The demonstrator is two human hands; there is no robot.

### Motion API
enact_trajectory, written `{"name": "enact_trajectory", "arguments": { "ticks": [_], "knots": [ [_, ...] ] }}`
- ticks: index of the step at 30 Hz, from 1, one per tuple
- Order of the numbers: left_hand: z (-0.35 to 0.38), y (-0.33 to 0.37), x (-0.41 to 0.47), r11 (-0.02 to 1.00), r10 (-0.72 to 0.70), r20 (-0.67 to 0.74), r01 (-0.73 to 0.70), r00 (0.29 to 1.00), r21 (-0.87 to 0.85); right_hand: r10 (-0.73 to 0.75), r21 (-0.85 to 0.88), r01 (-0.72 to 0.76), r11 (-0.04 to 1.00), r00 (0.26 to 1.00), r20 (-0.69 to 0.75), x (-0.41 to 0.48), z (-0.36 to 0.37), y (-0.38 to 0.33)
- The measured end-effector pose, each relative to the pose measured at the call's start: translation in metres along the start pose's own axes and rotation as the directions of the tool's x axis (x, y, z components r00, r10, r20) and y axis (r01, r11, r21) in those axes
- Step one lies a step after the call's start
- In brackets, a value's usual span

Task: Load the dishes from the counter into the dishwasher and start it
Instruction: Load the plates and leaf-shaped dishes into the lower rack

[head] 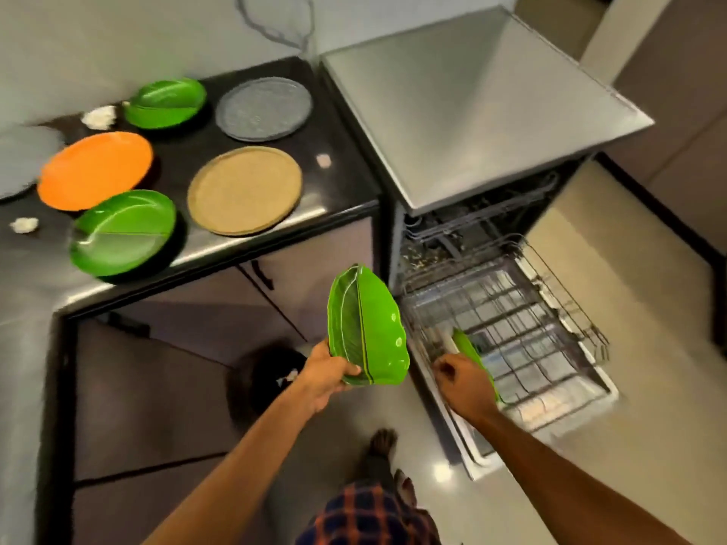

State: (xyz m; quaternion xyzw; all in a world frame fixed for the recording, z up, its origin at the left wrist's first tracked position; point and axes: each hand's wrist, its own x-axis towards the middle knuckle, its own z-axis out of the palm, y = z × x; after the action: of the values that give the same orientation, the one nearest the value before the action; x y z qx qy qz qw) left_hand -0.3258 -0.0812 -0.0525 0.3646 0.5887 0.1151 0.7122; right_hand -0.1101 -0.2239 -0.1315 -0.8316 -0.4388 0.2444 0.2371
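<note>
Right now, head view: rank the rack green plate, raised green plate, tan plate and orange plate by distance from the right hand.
1. Rack green plate, gripped by the right hand, in the dishwasher rack.
2. Raised green plate, in the left hand, just leftward.
3. Tan plate, counter's front right.
4. Orange plate, counter's left side.

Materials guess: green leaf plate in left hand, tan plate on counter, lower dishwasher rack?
Green leaf plate, gripped by the left hand: probably glossy plastic or melamine; saturated colour, sharp highlights. Tan plate: matte and speckled, looks like stoneware, unconfirmed. Lower rack: thin wire grid, likely coated metal. The right hand holds a second green plate there.
</note>
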Motion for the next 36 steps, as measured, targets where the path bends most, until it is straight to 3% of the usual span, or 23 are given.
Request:
{"name": "enact_trajectory", "arguments": {
  "ticks": [4,9,16,24,29,32,36],
  "knots": [
    [0.051,-0.024,0.036,0.988,-0.138,0.055,0.134,0.989,0.080,0.250,0.010,-0.250,0.968,0.967,0.049,-0.027,-0.012,0.056],
    [0.122,-0.045,0.075,0.958,-0.245,0.092,0.226,0.965,0.178,0.487,-0.014,-0.488,0.873,0.870,0.076,-0.052,-0.023,0.115],
    [0.199,-0.069,0.103,0.912,-0.347,0.078,0.317,0.935,0.259,0.664,0.066,-0.682,0.728,0.726,0.177,-0.037,-0.050,0.156],
    [0.248,-0.085,0.124,0.916,-0.305,-0.028,0.301,0.952,0.267,0.619,0.015,-0.676,0.737,0.683,0.386,0.004,-0.072,0.202],
    [0.289,-0.111,0.145,0.911,-0.259,-0.151,0.293,0.954,0.290,0.553,-0.008,-0.621,0.784,0.692,0.464,0.040,-0.075,0.260],
    [0.308,-0.174,0.182,0.911,-0.221,-0.250,0.291,0.943,0.292,0.483,-0.053,-0.542,0.838,0.695,0.533,0.062,-0.073,0.307],
    [0.359,-0.182,0.174,0.902,-0.184,-0.358,0.302,0.915,0.309,0.501,-0.127,-0.532,0.837,0.651,0.571,0.080,-0.069,0.368]
  ]
}}
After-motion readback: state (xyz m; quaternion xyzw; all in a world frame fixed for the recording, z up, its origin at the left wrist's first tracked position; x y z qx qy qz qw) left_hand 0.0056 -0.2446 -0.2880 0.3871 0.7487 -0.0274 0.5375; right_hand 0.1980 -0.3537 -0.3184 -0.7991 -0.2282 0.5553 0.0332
